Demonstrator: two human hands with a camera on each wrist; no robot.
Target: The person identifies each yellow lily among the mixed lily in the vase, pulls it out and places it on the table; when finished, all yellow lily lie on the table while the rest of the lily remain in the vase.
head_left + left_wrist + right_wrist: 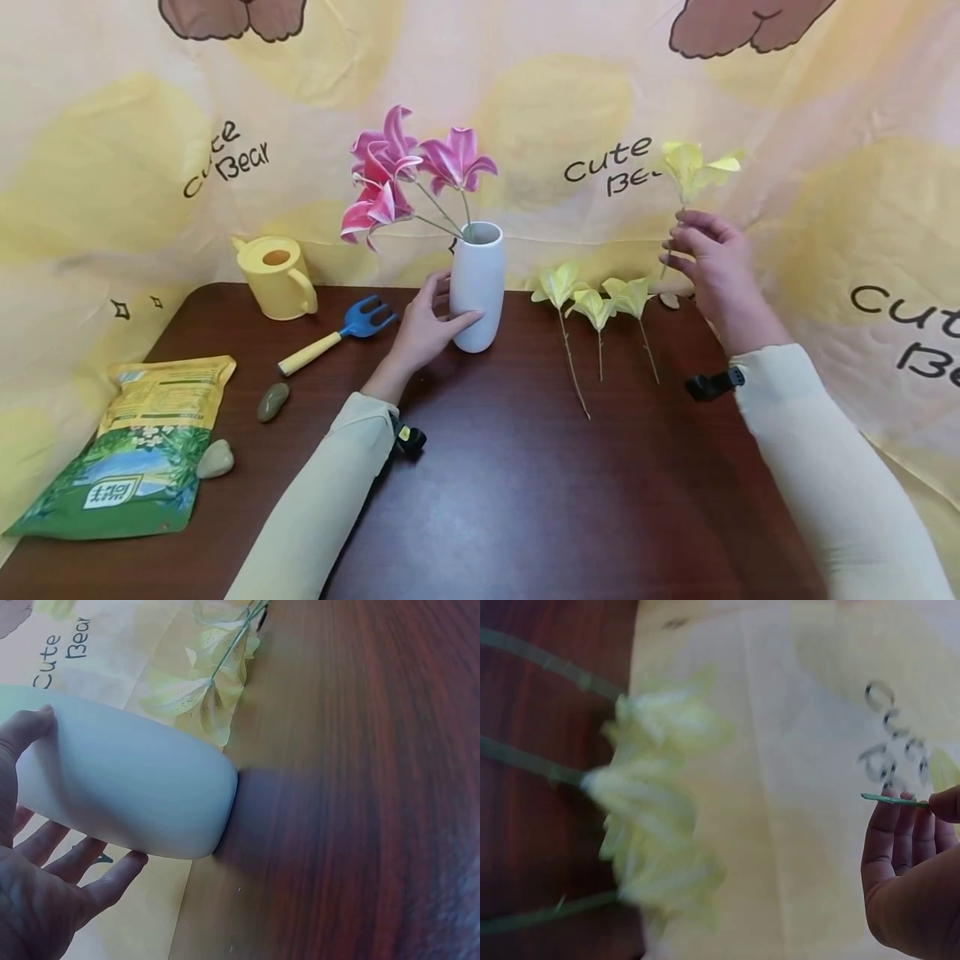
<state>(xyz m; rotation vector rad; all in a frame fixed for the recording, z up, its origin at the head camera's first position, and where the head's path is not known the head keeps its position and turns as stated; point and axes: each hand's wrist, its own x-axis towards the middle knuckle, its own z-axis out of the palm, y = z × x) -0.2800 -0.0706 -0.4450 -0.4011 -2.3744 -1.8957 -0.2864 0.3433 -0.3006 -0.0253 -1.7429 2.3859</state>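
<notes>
A white vase [480, 287] stands upright on the table, holding several pink lilies [456, 158] that lean to the left. My left hand [423, 325] grips the vase from its left side. In the left wrist view, the thumb lies on one side of the vase [142, 780] and the fingers on the other. Off to the right, my right hand [720, 271] pinches a yellow lily [688, 171] by its stem, bloom up, above the table. The stem's cut end [885, 799] sticks out past the fingers in the right wrist view. Three more yellow lilies [596, 310] lie between vase and right hand.
A yellow watering can [273, 279] stands at the back left, near a blue hand fork [322, 346] with a yellow handle. Two stones [273, 402] lie by a green and yellow bag [142, 450]. Another small stone [670, 300] is at the back right. A printed cloth [555, 92] hangs behind.
</notes>
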